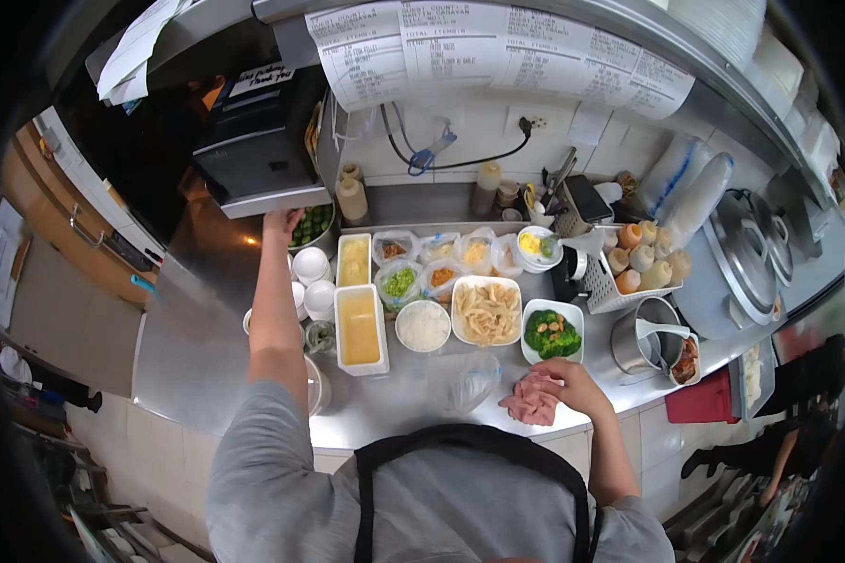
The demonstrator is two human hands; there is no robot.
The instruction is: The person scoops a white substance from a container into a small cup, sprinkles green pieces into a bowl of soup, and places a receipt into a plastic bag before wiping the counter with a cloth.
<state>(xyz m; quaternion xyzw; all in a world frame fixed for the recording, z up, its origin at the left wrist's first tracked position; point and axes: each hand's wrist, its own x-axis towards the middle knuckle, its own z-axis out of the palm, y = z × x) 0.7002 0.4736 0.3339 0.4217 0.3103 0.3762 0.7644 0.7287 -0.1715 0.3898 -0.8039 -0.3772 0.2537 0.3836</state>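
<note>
At the back left, my left hand (282, 223) reaches to the rim of a round container of small green pieces (314, 225), just below a dark machine. Most of its fingers are hidden, so I cannot tell whether they grip anything. My right hand (577, 387) is at the front edge of the steel counter, fingers closed on a crumpled pink cloth (532, 400). Right behind this hand is a white square bowl of broccoli (553, 333) topped with brown pieces. A clear plastic bag (471, 380) lies to the left of the cloth.
Between my arms stand a tub of yellow liquid (358, 328), a bowl of white shreds (422, 326), a dish of pale strips (486, 311) and several bagged ingredients. A basket of sauce bottles (640, 267) and a metal pot (643, 335) are on the right. Order slips (498, 52) hang overhead.
</note>
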